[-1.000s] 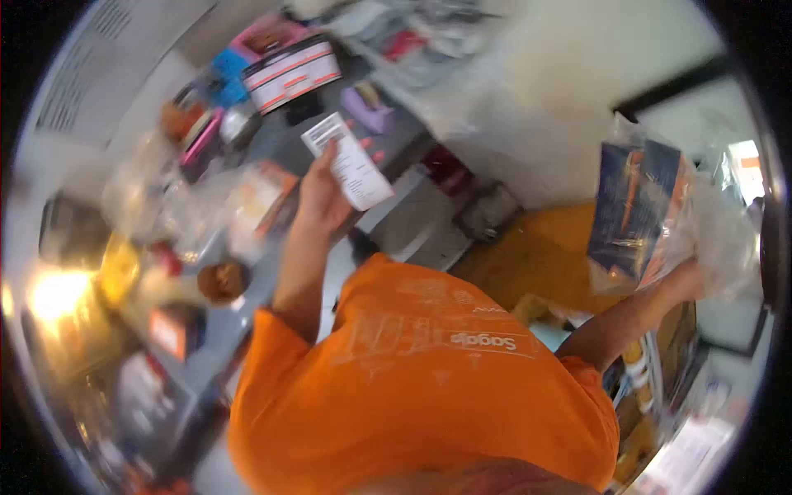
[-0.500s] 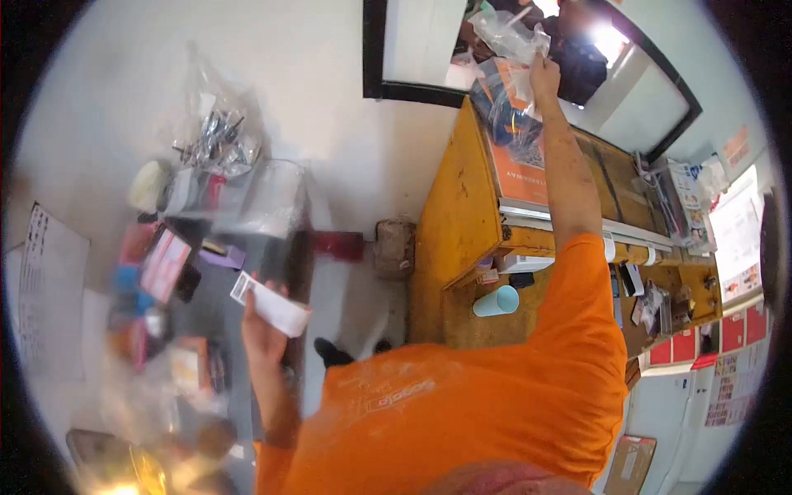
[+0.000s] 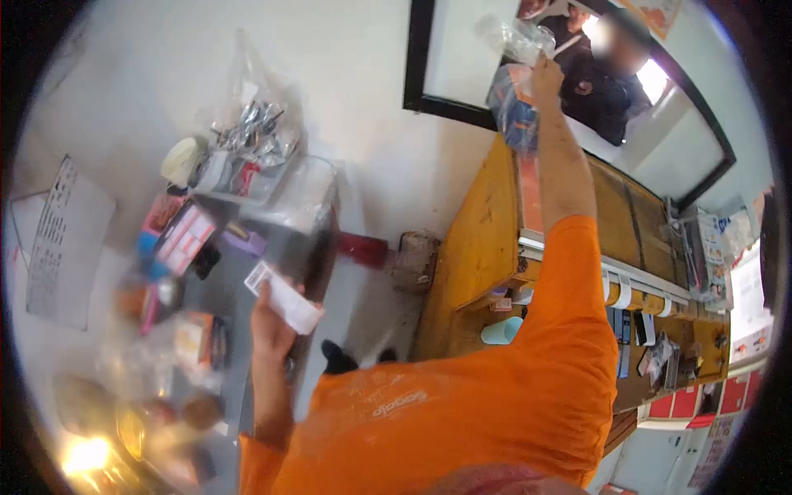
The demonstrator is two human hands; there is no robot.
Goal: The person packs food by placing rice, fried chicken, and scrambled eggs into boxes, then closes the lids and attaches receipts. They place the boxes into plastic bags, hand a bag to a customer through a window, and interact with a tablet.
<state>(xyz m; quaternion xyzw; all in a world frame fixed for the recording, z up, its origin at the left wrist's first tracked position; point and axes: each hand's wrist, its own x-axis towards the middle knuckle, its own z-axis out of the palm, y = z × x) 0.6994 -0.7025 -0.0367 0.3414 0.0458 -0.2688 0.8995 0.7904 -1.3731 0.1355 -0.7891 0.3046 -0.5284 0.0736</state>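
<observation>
My left hand [image 3: 271, 330] is closed round a white paper slip [image 3: 289, 304] with dark print at its upper left end. It holds the slip above the dark table [image 3: 243, 289]. My right hand [image 3: 545, 82], stretched out at the upper right, grips the gathered top of a clear plastic bag [image 3: 525, 41]. Blue and orange packed contents [image 3: 518, 111] hang below the fist, at the end of the yellow wooden counter [image 3: 466, 223]. What exactly is in the bag I cannot make out.
A person in dark clothes [image 3: 606, 91] is beyond the black-framed opening [image 3: 418, 58]. A pale cup [image 3: 501, 331] stands on the counter's lower shelf. On the table are a bag of cutlery [image 3: 252, 124], a purple item [image 3: 245, 239] and boxes [image 3: 194, 340].
The camera view has shifted, so the table and counter appear further right. The bag in my right hand has lifted off the counter toward the opening. My left hand still holds the slip.
</observation>
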